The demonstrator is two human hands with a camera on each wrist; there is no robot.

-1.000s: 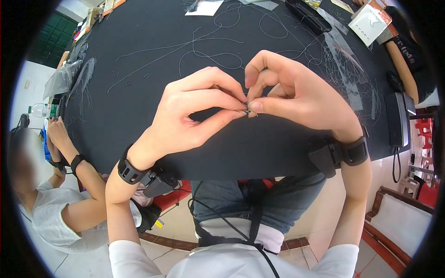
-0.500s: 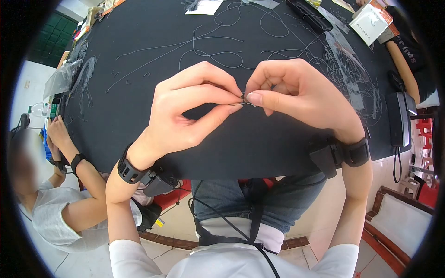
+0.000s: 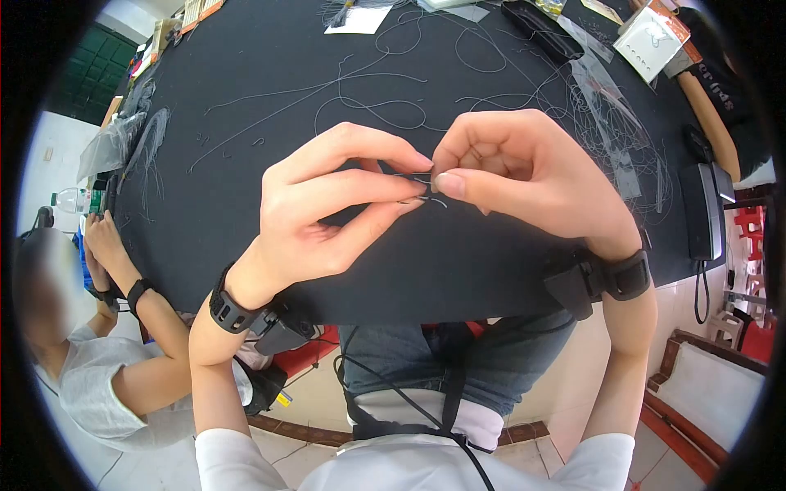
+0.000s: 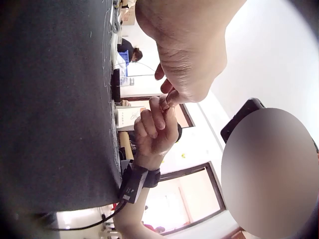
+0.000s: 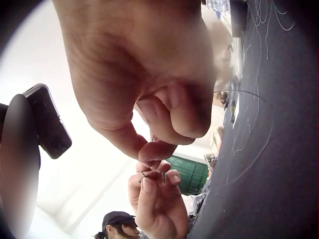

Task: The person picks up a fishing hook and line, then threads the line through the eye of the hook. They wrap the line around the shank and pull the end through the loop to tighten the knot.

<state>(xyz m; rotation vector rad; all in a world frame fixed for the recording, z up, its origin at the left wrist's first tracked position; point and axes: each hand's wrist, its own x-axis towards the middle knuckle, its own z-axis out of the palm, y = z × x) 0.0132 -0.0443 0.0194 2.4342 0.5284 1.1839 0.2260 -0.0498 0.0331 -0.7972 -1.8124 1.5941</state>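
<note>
My left hand (image 3: 315,192) pinches a small fishing hook between thumb and fingertips; the curved end of the hook (image 3: 440,202) pokes out past the thumb. Thumb and index finger of my right hand (image 3: 516,172) pinch a thin fishing line (image 3: 421,173) right beside it, with the other fingers curled into the palm. Both sets of fingertips meet above the black table (image 3: 426,270). From the right wrist, a dark bit of the hook (image 5: 142,174) shows at the left fingertips. In the left wrist view the back of the left hand hides most of the held pieces.
Loose grey lines (image 3: 340,78) lie across the table beyond the hands. Several small hooks, one being this hook (image 3: 259,141), lie at the left. A tangle of line (image 3: 614,123) and a black pouch (image 3: 540,31) are at the right. Another person (image 3: 123,368) sits at the left.
The left hand has shifted slightly left and its fingers have spread a little. The right fingertips have drawn into a tighter pinch, with thin line now showing between the hands.
</note>
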